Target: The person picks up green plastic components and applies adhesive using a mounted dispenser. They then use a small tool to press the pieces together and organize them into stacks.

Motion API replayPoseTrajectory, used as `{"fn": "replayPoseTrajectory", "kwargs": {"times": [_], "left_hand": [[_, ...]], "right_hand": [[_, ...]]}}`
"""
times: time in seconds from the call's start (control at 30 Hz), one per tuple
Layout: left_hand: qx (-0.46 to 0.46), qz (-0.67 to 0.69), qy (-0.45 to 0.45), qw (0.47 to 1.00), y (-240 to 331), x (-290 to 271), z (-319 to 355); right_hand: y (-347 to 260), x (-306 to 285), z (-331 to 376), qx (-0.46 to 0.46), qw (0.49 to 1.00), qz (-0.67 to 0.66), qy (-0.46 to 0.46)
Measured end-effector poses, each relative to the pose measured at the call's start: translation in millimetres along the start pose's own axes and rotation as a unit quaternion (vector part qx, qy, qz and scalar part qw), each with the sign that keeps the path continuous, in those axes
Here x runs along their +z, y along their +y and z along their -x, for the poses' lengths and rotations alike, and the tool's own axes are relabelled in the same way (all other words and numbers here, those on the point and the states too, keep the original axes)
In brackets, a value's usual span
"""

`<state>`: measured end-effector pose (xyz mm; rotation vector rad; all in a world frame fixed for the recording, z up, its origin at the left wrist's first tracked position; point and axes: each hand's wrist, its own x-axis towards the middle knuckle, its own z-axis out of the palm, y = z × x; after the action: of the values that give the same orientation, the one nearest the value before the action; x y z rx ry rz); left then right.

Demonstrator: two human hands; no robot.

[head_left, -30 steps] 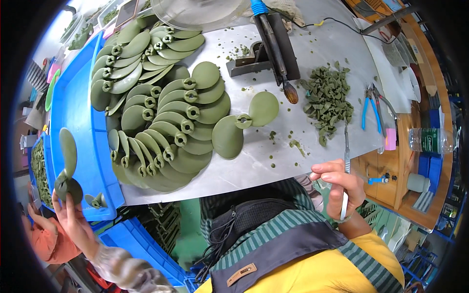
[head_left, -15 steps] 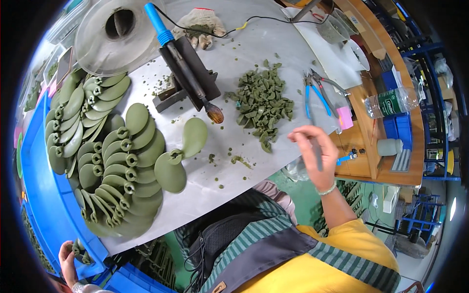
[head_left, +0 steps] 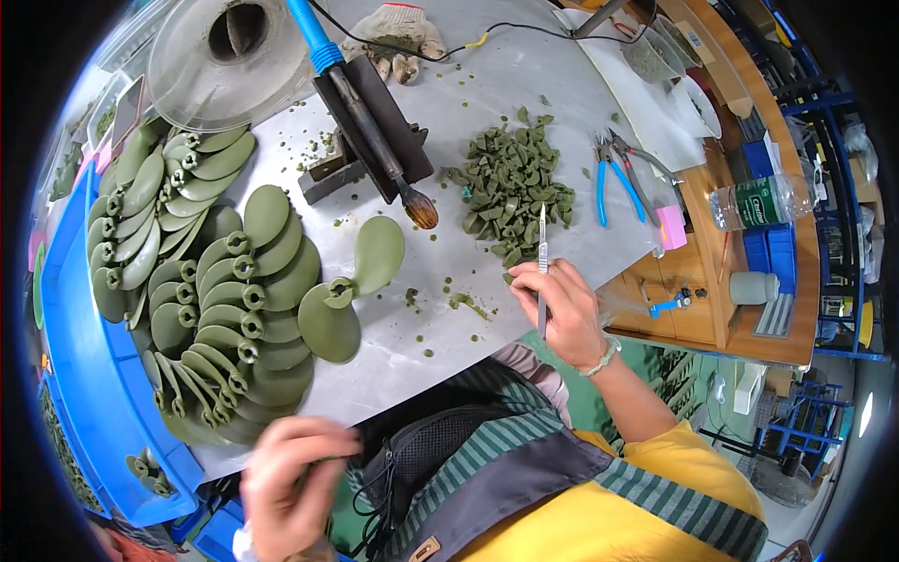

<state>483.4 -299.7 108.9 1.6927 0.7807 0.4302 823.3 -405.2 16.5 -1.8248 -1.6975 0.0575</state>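
Between the fingers of my right hand (head_left: 571, 323) is a slim silver scalpel (head_left: 542, 245), its blade pointing up and away beside the pile of small green offcuts (head_left: 515, 173). Lower and to the left, my left hand (head_left: 295, 478) hangs in front of the table edge. It is smeared by motion, so whether its fingers hold anything cannot be made out. A two-bladed green propeller (head_left: 330, 323) lies on the table, and many more such propellers (head_left: 220, 309) are stacked in overlapping rows at the left.
A corded soldering iron (head_left: 375, 136) with a blue handle rests on a dark metal stand (head_left: 409, 167). Blue-handled pliers (head_left: 618, 183) lie at the right, near a plastic bottle (head_left: 760, 200). A blue bin (head_left: 103, 393) with a few green parts runs along the left edge. Beyond sits a dirty glove (head_left: 398, 37).
My left hand has moved right from the blue bin to the table's front edge. My right hand has moved left and now holds the scalpel upright.
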Motion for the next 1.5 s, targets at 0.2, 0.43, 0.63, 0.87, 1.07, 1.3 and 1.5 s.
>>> {"fn": "replayPoseTrajectory", "kwargs": {"times": [0.2, 0.43, 0.63, 0.87, 1.07, 1.3, 1.5], "left_hand": [[-0.089, 0.249, -0.085, 0.961, -13.1, 80.5, -54.5], [-0.166, 0.380, -0.066, 0.908, -32.8, 97.6, -65.2], [-0.184, 0.411, -0.052, 0.891, -43.8, 96.0, -67.7], [-0.240, 0.507, -0.017, 0.828, -45.8, 94.2, -64.0], [-0.207, 0.527, 0.016, 0.824, -50.5, 96.7, -62.4], [-0.182, 0.523, 0.045, 0.831, -51.3, 99.4, -60.2], [-0.154, 0.508, 0.063, 0.845, -47.1, 100.8, -59.7]], "right_hand": [[-24.5, -19.4, -2.0, -0.025, 0.996, -0.089, -0.018], [-49.7, -19.5, -9.7, -0.096, 0.933, -0.301, -0.170], [-52.5, -10.5, -14.5, -0.080, 0.959, -0.238, -0.128], [-52.4, -25.1, -17.2, 0.004, 0.957, -0.270, -0.102], [-68.0, -35.4, -19.9, 0.135, 0.905, -0.396, -0.076], [-72.2, -33.2, -18.5, 0.059, 0.940, -0.331, -0.060], [-72.3, -32.3, -22.7, 0.030, 0.952, -0.294, -0.073]]}}
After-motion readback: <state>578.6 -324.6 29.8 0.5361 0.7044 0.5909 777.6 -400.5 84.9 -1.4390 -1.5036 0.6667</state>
